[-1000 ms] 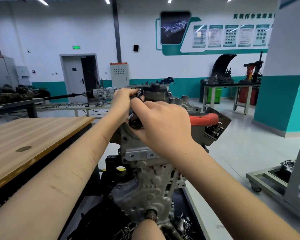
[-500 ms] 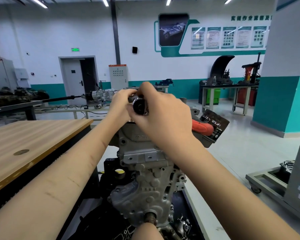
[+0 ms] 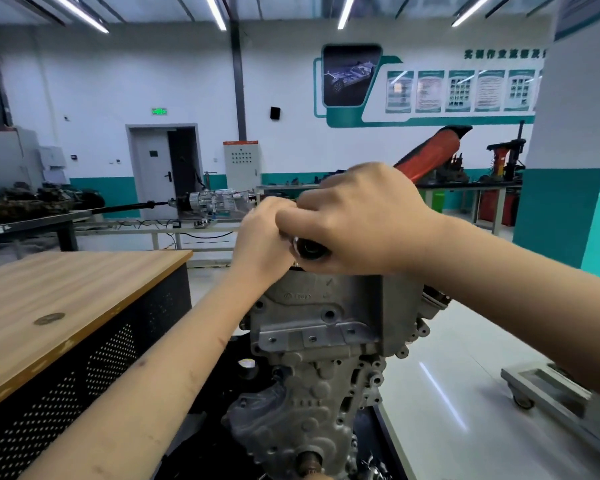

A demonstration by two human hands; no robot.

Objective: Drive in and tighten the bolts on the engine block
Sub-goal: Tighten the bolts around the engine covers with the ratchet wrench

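A black-headed ratchet tool with an orange handle (image 3: 426, 154) is gripped by both hands, left (image 3: 262, 237) and right (image 3: 364, 216), atop the grey cast-metal engine block (image 3: 326, 327); tightening is judged underway, bolts hidden.

The engine block (image 3: 323, 344) is standing in the middle foreground, with both hands meeting on its top: the left hand (image 3: 262, 237) is lying just left of the right hand (image 3: 364, 220), the two touching. A wooden surface (image 3: 59, 299) is sitting to the block's left, a wheeled cart (image 3: 548, 389) is resting on the floor to its right, and a far bench (image 3: 465, 188) is running along the back wall behind them.
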